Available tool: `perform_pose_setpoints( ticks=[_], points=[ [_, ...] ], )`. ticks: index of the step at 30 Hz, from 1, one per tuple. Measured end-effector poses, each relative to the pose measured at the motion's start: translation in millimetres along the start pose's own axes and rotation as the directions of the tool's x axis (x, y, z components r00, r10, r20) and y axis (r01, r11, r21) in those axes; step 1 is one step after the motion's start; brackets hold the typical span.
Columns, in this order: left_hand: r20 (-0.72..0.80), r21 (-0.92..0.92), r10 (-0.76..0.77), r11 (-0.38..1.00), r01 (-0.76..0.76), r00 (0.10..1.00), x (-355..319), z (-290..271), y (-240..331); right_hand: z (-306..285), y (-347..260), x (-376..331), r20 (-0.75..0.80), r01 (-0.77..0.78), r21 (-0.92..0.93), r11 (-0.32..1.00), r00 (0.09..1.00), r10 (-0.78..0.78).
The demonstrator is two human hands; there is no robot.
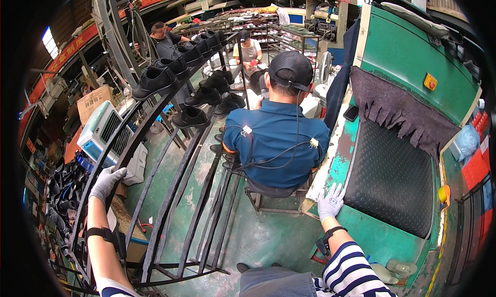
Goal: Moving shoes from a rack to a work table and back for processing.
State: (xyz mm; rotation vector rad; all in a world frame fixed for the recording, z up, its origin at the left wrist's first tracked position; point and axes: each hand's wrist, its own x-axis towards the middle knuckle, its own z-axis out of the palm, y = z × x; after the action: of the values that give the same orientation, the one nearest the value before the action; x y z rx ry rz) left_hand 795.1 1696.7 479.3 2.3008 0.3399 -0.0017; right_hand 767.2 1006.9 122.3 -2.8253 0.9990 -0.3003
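Note:
My left hand (107,185), in a pale grey glove, is closed round a dark rail of the metal shoe rack (135,138). Black shoes (160,79) stand in rows on the rack's far part, over several tiers. At the right, my gloved right hand (330,203) lies flat with fingers spread on the green edge of a machine bed (321,186), holding nothing. Beside it is the machine's black studded belt (390,178), which passes under a ragged dark cloth flap (403,108).
A seated co-worker in a blue shirt (279,142) is directly ahead, between rack and machine. Two more people (168,43) are farther back. A white air cooler (106,134) and a heap of dark shoe parts (67,193) lie left. A phone (351,113) rests on the machine's edge.

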Motion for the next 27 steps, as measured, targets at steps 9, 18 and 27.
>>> perform_pose_setpoints(
  ticks=[9,18,27],
  points=[
    [0.015,-0.044,0.004,0.999,-0.003,1.0,-2.3,1.3,1.2,1.6,0.8,-0.6,0.003,0.01,-0.012,1.0,1.0,-0.01],
    [0.005,-0.011,-0.019,1.0,0.019,1.0,0.4,-0.7,-0.9,-2.0,-0.9,-1.3,0.024,-0.004,0.017,1.0,1.0,0.004],
    [-0.005,0.012,-0.033,0.999,0.033,0.999,-1.9,-0.4,3.0,-1.6,-0.8,-1.1,0.024,-0.004,-0.003,1.0,1.0,0.004]
  ],
)
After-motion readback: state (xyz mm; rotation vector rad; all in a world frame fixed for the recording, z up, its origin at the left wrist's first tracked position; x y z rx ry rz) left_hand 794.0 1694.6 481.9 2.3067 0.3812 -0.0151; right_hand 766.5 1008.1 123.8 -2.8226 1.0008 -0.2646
